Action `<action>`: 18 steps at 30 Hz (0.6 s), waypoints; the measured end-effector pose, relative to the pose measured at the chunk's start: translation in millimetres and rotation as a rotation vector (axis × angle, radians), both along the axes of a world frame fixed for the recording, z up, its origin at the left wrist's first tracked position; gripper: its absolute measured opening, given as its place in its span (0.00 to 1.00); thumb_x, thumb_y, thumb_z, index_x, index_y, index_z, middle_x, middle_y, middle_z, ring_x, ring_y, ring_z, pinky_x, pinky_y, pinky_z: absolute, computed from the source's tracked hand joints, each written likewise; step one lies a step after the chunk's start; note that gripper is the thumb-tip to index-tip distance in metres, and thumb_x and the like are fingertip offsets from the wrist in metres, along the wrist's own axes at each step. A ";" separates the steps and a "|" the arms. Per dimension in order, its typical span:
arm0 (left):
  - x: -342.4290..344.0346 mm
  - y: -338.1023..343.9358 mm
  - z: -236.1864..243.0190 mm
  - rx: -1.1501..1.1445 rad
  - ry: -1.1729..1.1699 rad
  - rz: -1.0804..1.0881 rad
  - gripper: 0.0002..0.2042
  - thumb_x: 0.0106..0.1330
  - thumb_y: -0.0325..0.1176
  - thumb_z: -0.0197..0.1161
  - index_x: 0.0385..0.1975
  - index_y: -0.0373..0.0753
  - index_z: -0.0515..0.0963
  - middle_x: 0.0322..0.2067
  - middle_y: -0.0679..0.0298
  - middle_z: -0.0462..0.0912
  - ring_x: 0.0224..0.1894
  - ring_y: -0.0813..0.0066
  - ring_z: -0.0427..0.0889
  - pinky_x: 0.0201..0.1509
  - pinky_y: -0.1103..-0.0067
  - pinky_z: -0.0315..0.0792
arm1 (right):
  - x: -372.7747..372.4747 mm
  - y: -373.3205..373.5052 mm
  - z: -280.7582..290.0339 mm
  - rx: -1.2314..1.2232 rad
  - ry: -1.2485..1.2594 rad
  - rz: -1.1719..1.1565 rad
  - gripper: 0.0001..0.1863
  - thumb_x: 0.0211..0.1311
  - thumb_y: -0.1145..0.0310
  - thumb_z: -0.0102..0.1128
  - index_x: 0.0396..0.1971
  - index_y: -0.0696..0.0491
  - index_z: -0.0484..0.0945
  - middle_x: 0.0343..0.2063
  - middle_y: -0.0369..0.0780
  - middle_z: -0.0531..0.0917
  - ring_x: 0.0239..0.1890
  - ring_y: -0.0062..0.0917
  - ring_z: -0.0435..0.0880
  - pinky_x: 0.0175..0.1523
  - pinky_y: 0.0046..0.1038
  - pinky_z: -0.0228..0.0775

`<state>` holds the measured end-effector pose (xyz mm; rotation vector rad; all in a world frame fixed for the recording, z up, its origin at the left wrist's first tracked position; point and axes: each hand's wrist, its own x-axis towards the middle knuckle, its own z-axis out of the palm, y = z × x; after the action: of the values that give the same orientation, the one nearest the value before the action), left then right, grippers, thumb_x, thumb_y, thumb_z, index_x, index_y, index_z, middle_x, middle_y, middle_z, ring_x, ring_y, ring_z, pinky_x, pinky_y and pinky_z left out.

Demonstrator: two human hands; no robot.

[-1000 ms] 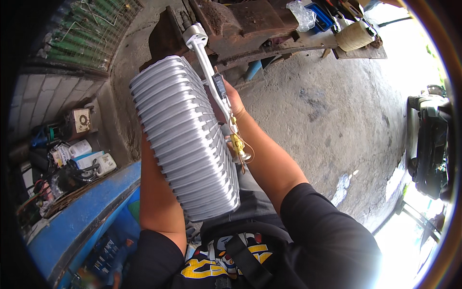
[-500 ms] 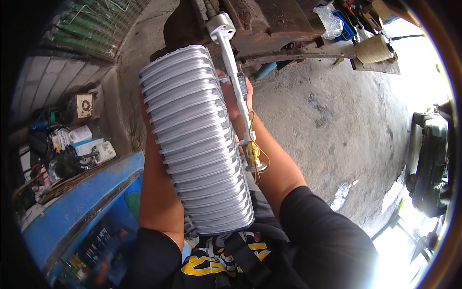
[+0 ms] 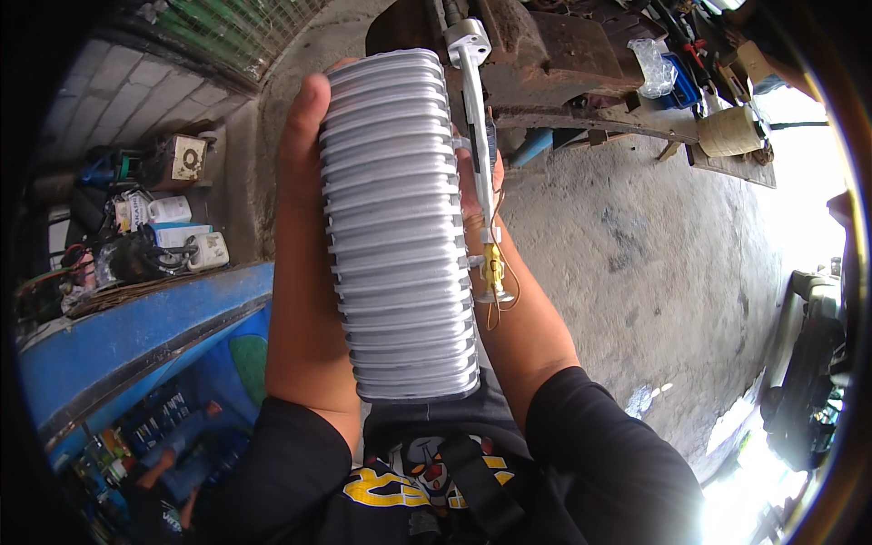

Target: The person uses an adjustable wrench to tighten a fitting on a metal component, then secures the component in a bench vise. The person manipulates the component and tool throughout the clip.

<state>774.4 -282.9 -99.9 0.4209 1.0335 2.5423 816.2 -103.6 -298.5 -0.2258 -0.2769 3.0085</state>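
**Ribbed metal part held upright in both hands**

A silver finned block [image 3: 400, 227] of stacked ridges stands upright at centre frame. Left hand [image 3: 304, 163] at 9 o'clock clamps its side, thumb up. Right hand [image 3: 477, 200] at 3 o'clock presses against it, finger position hidden. A slim metal tube [image 3: 477, 136] with brass fitting [image 3: 493, 265] runs alongside. Rough concrete floor [image 3: 654, 254] below.

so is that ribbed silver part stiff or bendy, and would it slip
Probably stiff: the ribbed silver part keeps straight, even fins while gripped between the left hand and right hand. The ridges likely aid grip. Held with two hands, it may be fairly heavy.
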 end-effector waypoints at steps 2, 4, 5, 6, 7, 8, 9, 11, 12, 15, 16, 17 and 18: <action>-3.0 3.0 -10.1 -0.025 -0.006 -0.013 0.29 0.77 0.56 0.62 0.56 0.31 0.82 0.48 0.52 0.89 0.48 0.65 0.89 0.52 0.68 0.85 | 1.1 -0.1 -3.5 0.087 -0.119 -0.024 0.11 0.66 0.65 0.65 0.40 0.56 0.89 0.37 0.41 0.95 0.39 0.29 0.94 0.54 0.29 0.87; -5.5 0.3 -11.4 -0.066 -0.016 -0.007 0.29 0.77 0.56 0.62 0.56 0.32 0.82 0.48 0.53 0.89 0.49 0.65 0.89 0.52 0.68 0.85 | -1.6 2.1 -4.6 0.290 -0.169 -0.065 0.11 0.66 0.65 0.65 0.39 0.57 0.89 0.37 0.42 0.95 0.39 0.30 0.94 0.54 0.31 0.87; -5.6 -1.3 -10.3 -0.085 -0.023 -0.003 0.29 0.77 0.56 0.62 0.56 0.32 0.82 0.49 0.53 0.89 0.49 0.65 0.89 0.52 0.67 0.85 | -2.3 4.1 -4.4 0.345 -0.186 -0.064 0.11 0.65 0.65 0.65 0.39 0.57 0.89 0.37 0.42 0.94 0.39 0.31 0.94 0.53 0.31 0.87; -4.8 -3.8 -7.8 -0.105 -0.032 0.006 0.29 0.77 0.56 0.62 0.56 0.32 0.82 0.49 0.53 0.89 0.49 0.65 0.89 0.52 0.67 0.85 | -2.8 3.4 -3.9 0.407 -0.201 -0.071 0.11 0.64 0.65 0.66 0.39 0.57 0.89 0.37 0.42 0.94 0.39 0.32 0.94 0.53 0.32 0.87; -6.0 -5.9 -3.8 -0.126 -0.036 0.012 0.28 0.77 0.56 0.62 0.56 0.32 0.82 0.49 0.53 0.89 0.50 0.65 0.89 0.52 0.67 0.85 | -3.9 4.3 -2.3 0.440 -0.202 -0.063 0.11 0.64 0.66 0.66 0.39 0.57 0.88 0.36 0.43 0.94 0.38 0.33 0.93 0.53 0.32 0.87; -7.2 -6.8 -0.3 -0.187 -0.056 0.047 0.28 0.77 0.56 0.62 0.56 0.32 0.82 0.49 0.53 0.89 0.50 0.65 0.89 0.53 0.67 0.85 | -5.8 6.4 -0.5 0.489 -0.214 -0.067 0.12 0.63 0.65 0.66 0.38 0.57 0.88 0.36 0.42 0.94 0.38 0.32 0.93 0.53 0.32 0.86; -0.8 -3.0 -1.3 -0.193 -0.068 0.098 0.27 0.77 0.56 0.63 0.53 0.33 0.83 0.46 0.55 0.89 0.45 0.66 0.88 0.52 0.68 0.84 | -4.0 7.7 1.1 0.516 -0.231 -0.058 0.12 0.62 0.64 0.67 0.38 0.56 0.88 0.36 0.42 0.94 0.39 0.32 0.92 0.53 0.31 0.84; 3.2 1.9 0.7 -0.185 -0.050 0.131 0.27 0.75 0.57 0.64 0.51 0.33 0.83 0.43 0.57 0.88 0.43 0.68 0.87 0.50 0.70 0.83 | -0.9 10.1 6.8 0.572 -0.264 -0.039 0.12 0.59 0.62 0.68 0.37 0.55 0.88 0.36 0.40 0.93 0.39 0.31 0.91 0.52 0.31 0.82; 2.4 2.4 1.7 -0.162 -0.032 0.136 0.27 0.75 0.57 0.64 0.50 0.34 0.83 0.41 0.58 0.88 0.41 0.69 0.86 0.50 0.71 0.82 | 0.2 8.4 9.9 0.509 -0.253 -0.031 0.12 0.59 0.61 0.68 0.37 0.54 0.88 0.35 0.40 0.93 0.39 0.30 0.91 0.52 0.31 0.82; -2.4 1.8 -2.5 -0.192 0.040 0.138 0.27 0.73 0.58 0.65 0.47 0.35 0.83 0.39 0.62 0.86 0.41 0.74 0.84 0.48 0.73 0.79 | 4.6 4.8 19.9 0.319 -0.203 0.008 0.14 0.58 0.60 0.68 0.38 0.53 0.88 0.35 0.39 0.93 0.39 0.29 0.90 0.52 0.30 0.82; -2.8 0.2 -5.2 -0.249 0.057 0.156 0.28 0.72 0.59 0.66 0.47 0.34 0.83 0.40 0.61 0.86 0.42 0.74 0.84 0.48 0.74 0.79 | 6.4 4.8 23.2 0.178 -0.218 0.088 0.14 0.58 0.59 0.68 0.39 0.53 0.88 0.35 0.38 0.93 0.39 0.28 0.90 0.53 0.30 0.82; -3.0 -1.7 -7.7 -0.295 0.083 0.168 0.29 0.72 0.60 0.66 0.48 0.34 0.83 0.41 0.61 0.86 0.43 0.74 0.84 0.49 0.74 0.78 | 7.3 9.9 27.2 0.159 -0.215 0.147 0.15 0.58 0.59 0.68 0.40 0.53 0.88 0.35 0.38 0.93 0.39 0.28 0.90 0.53 0.30 0.82; -3.7 -3.9 -9.7 -0.351 0.119 0.180 0.30 0.71 0.61 0.66 0.48 0.34 0.83 0.41 0.61 0.86 0.44 0.75 0.84 0.49 0.75 0.77 | 6.9 15.1 31.3 0.158 -0.190 0.202 0.15 0.58 0.58 0.68 0.40 0.52 0.88 0.35 0.38 0.92 0.39 0.28 0.90 0.53 0.30 0.82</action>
<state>770.8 -286.8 -109.6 0.3981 1.5934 2.4365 823.1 -88.5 -267.2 -0.4976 -0.5857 3.1435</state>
